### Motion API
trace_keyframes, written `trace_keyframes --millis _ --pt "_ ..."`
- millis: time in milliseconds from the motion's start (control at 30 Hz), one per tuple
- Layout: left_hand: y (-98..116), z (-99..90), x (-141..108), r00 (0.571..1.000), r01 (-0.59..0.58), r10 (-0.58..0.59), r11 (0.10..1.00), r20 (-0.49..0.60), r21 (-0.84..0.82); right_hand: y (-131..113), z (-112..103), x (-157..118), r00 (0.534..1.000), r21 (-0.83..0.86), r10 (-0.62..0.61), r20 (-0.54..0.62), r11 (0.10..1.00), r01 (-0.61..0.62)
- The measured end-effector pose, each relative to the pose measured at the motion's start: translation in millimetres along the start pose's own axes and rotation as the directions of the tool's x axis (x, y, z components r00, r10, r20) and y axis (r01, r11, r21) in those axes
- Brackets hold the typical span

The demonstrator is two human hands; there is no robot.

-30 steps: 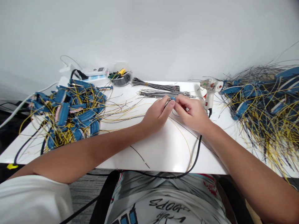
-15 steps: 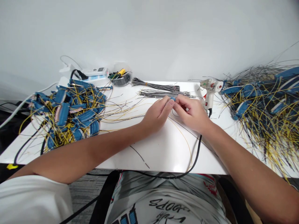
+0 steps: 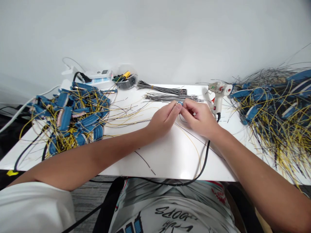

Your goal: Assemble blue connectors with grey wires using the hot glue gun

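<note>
Between my two hands, held near the middle of the white table (image 3: pixel 167 155), is a small blue plastic part (image 3: pixel 180 103), mostly hidden by fingers. My left hand (image 3: pixel 163 118) pinches it from the left, thumb on top. From the other side my right hand (image 3: pixel 200 117) closes on it with curled fingers. A thin yellow wire (image 3: pixel 191 141) and a dark wire trail down from the hands over the table. Just beyond my hands lie two bundles of black wires (image 3: pixel 167 97); the farther one is tied with a band.
A pile of blue parts with yellow and black wires (image 3: pixel 64 118) covers the left side; a similar heap (image 3: pixel 274 119) fills the right. A white glue gun (image 3: pixel 220 95) stands right of my hands, its black cord (image 3: pixel 206 161) looping over the front edge. Behind are a tool tub (image 3: pixel 126 81) and power strip (image 3: pixel 102 77).
Almost nothing differs. Both hands stay in place on the blue part, and the trailing yellow wire has shifted very slightly to the right.
</note>
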State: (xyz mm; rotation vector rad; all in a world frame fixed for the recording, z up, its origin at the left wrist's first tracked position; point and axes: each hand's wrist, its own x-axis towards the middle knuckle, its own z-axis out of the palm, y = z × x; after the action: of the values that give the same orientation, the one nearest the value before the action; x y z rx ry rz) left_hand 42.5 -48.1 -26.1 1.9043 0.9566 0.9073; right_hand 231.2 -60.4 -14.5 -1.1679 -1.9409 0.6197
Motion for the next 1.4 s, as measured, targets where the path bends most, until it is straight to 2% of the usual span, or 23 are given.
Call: trace_keyframes --millis 367,1400 --pt "4.5 -0.9 1.3 1.000 0.003 -0.003 0.999 -0.007 0.049 0.6 -0.4 0.0 1.000 -0.005 0.005 0.005 1.000 -0.005" --pt "1.3 -2.1 2.2 1.000 -0.011 0.011 0.999 -0.004 0.031 0.2 -0.1 0.0 1.000 0.013 0.013 0.000 1.000 -0.013"
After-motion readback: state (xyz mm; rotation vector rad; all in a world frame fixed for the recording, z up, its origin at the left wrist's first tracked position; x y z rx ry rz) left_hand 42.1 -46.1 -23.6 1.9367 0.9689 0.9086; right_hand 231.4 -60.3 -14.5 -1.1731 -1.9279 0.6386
